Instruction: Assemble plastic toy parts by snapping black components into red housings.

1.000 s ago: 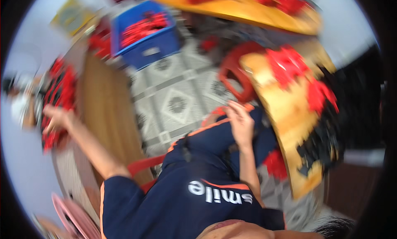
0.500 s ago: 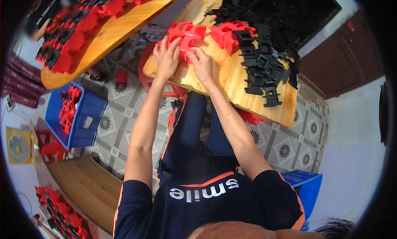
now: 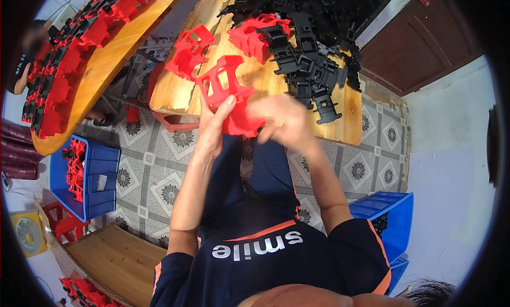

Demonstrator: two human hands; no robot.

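Since half a second ago: red plastic frame lifted off desk | left hand clamped on frame | right hand blurred, grip indeterminate | fitting underway.

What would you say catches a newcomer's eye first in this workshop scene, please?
First, the red plastic frame held up in mid-picture: the left hand grips its lower edge, and the blurred right hand meets it from the right. Behind it, a wooden table carries a heap of black plastic parts beside more red frames. At lower left, a blue crate of red parts stands on the patterned tiled floor.
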